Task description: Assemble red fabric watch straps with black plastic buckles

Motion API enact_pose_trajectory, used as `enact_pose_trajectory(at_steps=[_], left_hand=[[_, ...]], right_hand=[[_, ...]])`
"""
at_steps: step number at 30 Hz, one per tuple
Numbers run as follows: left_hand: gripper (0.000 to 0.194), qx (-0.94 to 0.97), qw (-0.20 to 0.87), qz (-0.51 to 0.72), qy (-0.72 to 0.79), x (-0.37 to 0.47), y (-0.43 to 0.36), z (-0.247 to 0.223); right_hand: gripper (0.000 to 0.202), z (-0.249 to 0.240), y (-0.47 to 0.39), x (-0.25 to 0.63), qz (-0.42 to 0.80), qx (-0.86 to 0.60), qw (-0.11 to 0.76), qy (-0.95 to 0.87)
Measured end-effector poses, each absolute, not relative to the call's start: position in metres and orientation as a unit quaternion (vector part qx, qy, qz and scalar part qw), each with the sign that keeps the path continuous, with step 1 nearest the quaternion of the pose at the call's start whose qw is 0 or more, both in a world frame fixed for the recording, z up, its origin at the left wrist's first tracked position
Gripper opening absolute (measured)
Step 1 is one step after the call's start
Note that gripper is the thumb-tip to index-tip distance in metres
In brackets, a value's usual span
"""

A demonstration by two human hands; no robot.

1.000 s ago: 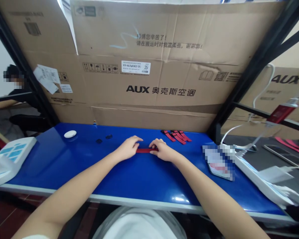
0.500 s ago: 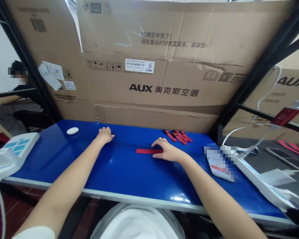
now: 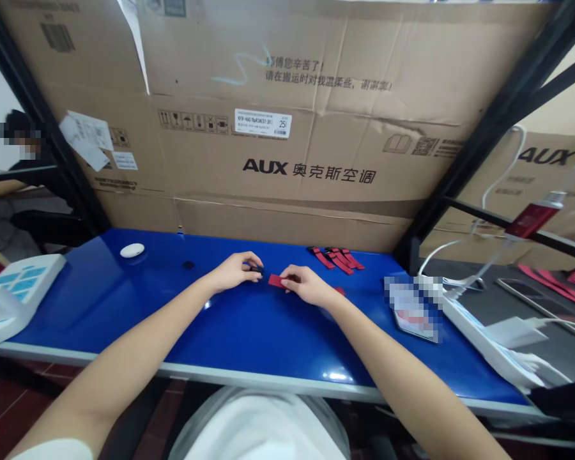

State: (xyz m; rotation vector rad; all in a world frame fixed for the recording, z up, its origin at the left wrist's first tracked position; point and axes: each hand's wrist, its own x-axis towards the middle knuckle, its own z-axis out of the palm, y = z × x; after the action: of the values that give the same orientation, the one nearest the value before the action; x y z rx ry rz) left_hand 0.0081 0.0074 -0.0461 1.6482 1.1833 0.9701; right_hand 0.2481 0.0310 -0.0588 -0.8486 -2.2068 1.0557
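Observation:
My left hand (image 3: 237, 271) pinches a small black piece (image 3: 257, 269) above the middle of the blue table (image 3: 249, 338). Just to its right, my right hand (image 3: 306, 284) grips a red strap (image 3: 275, 280) near its left end; the strap's other end shows beyond the wrist. A small gap separates the black piece from the strap's tip. Several red straps with black ends (image 3: 342, 259) lie together at the back of the table. A flat black piece (image 3: 188, 264) rests left of my left hand.
A white round object (image 3: 132, 250) sits at the back left, a white power strip (image 3: 23, 287) at the left edge. On the right are a phone (image 3: 414, 313) and another power strip (image 3: 483, 345) with cables. Cardboard (image 3: 292, 211) stands behind; a person (image 3: 23, 144) sits far left.
My left hand has moved right with a black piece, uncovering another on the table. My right hand has closed on the red strap and lifted its left end. The view has shifted slightly.

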Motion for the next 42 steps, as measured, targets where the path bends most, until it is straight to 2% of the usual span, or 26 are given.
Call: enact_pose_trajectory(at_steps=[10, 21, 26, 32, 36, 39, 42], left_hand=[[0.038, 0.638, 0.516, 0.391, 0.417, 0.026, -0.008, -0.037], [0.056, 0.637, 0.545, 0.379, 0.391, 0.029, -0.001, -0.056], [0.052, 0.641, 0.564, 0.378, 0.358, 0.031, -0.002, -0.055], [0.035, 0.611, 0.598, 0.393, 0.339, 0.032, -0.006, -0.049], [0.036, 0.584, 0.586, 0.416, 0.379, 0.036, -0.006, -0.051], [0.038, 0.55, 0.592, 0.432, 0.4, 0.045, -0.007, -0.055], [0.041, 0.546, 0.604, 0.429, 0.391, 0.05, -0.006, -0.057]], right_hand=[[0.021, -0.049, 0.03, 0.255, 0.464, -0.287, 0.246, -0.801], [0.021, -0.051, 0.032, 0.254, 0.47, -0.267, 0.264, -0.799], [0.022, -0.048, 0.03, 0.254, 0.472, -0.252, 0.274, -0.799], [0.021, -0.05, 0.034, 0.255, 0.482, -0.24, 0.267, -0.799], [0.019, -0.056, 0.033, 0.25, 0.528, -0.248, 0.312, -0.75], [0.03, -0.062, 0.03, 0.242, 0.557, -0.234, 0.357, -0.713], [0.027, -0.067, 0.029, 0.235, 0.515, -0.245, 0.356, -0.741]])
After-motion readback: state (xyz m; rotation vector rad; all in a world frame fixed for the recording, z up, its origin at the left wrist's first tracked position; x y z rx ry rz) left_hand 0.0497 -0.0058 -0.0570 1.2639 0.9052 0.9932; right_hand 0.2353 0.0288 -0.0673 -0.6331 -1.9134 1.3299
